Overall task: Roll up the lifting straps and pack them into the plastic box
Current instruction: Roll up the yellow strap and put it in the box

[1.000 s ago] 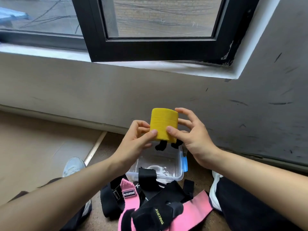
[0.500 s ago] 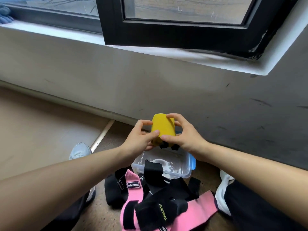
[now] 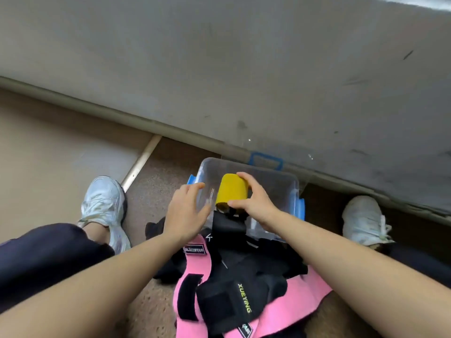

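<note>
- A white shoe (image 3: 103,203) rests on the floor (image 3: 61,154) at 9 o'clock from the box, well apart from it.
- The left hand (image 3: 185,215) is at the box's 9 o'clock wall, fingers spread and nearly straight, holding nothing. Whether the fingertips touch the clear wall cannot be told.
- The plastic box (image 3: 275,179) stands open on the floor, close to the grey wall (image 3: 244,69) at its 12 o'clock side.
- The yellow rolled strap (image 3: 231,193), a tight roll, sits tilted within the box's open top, toward its 9 o'clock half. Black ends show at its lower end.
- The right hand (image 3: 256,203) grips the roll, fingers curled over its upper end and thumb pressed near its lower end.
- A loose pile of pink and black straps (image 3: 231,289) lies at the box's 6 o'clock, one black piece draped over the near rim.
- A second white shoe (image 3: 363,220) sits at 3 o'clock.
</note>
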